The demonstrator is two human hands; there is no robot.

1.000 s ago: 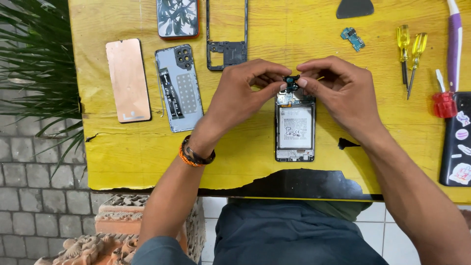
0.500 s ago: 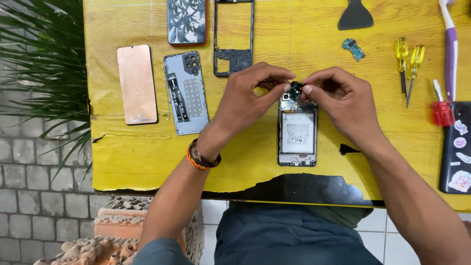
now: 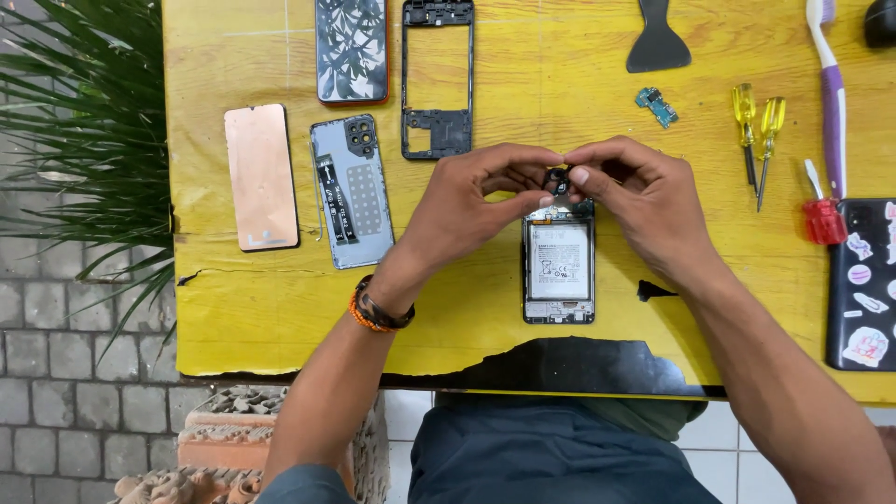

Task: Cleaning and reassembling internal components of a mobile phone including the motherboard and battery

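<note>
The yellow-painted wooden table carries a phone taken well apart. At nine o'clock from the hands lie a copper-coloured flat panel and a grey inner plate with a camera cut-out. At eleven o'clock lies a black hollow mid-frame. The opened phone body with its white-labelled battery lies at six o'clock, just under the fingertips.

The left hand and right hand both pinch a small black camera-like part at the body's top edge. Disassembly looks largely done, but the battery remains seated. Two yellow-handled screwdrivers rest at three o'clock.
</note>
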